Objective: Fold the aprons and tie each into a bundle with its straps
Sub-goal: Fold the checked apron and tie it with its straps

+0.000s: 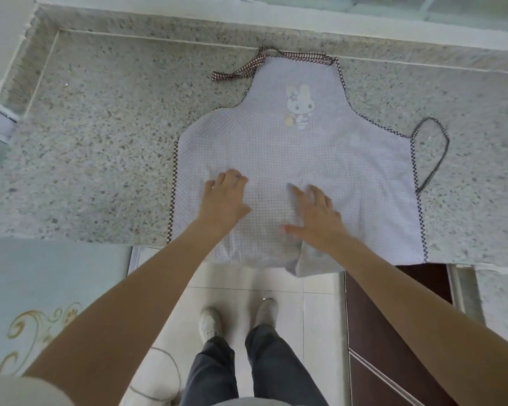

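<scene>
Checked cloth, the apron [294,148] lay lengthwise away from us, bib far, while our left hand [225,197] and right hand [316,218] pressed flat, grasping nothing, near its hem.

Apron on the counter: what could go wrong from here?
1. The apron's hem hangs past the counter edge, so the fabric may slide off during folding.
2. The waist strap lies looped loose at the right, and could get trapped in a fold.
3. Left hand and right hand press flat near wrinkles, which may be folded in.
</scene>
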`<state>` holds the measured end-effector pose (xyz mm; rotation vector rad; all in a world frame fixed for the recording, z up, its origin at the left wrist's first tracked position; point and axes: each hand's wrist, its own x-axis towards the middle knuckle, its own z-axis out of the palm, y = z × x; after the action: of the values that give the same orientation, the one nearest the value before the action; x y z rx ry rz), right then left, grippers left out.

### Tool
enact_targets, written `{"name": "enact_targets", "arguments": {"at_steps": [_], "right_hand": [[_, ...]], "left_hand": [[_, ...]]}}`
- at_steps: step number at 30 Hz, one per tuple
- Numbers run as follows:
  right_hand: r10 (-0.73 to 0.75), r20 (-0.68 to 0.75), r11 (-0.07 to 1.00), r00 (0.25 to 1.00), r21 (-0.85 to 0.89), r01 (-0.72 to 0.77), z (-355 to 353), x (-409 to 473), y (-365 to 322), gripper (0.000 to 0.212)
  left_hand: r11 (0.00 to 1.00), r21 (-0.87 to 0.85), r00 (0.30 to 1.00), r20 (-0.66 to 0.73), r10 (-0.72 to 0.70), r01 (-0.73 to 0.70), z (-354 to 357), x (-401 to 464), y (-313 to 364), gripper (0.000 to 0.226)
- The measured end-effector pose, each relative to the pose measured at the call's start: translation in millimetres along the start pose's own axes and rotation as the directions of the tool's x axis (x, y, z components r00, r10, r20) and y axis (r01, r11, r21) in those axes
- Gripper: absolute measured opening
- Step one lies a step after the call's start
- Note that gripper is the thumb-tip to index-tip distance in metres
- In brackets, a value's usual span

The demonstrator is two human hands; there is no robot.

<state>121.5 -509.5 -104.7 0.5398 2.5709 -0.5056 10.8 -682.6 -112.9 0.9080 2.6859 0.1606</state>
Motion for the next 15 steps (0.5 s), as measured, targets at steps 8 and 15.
{"name": "enact_targets", "arguments": {"at_steps": [8, 15], "right_hand": [[0.165, 0.191, 0.986, 0.968, -0.058, -0.156, 32.7, -8.1, -22.6, 0.13], [0.177, 0.088, 0.976, 0.98, -0.147, -0.163, 37.2, -19.9, -57.0, 0.126]], "left_hand": [[0.725, -0.273, 0.774, 0.213, -0.596, 0.633, 1.2, -43.1, -65.0, 0.09], [0.619, -0.726, 0.954, 0.249, -0.169, 0.299, -2.1, -59.1, -97.0, 0.033]]}}
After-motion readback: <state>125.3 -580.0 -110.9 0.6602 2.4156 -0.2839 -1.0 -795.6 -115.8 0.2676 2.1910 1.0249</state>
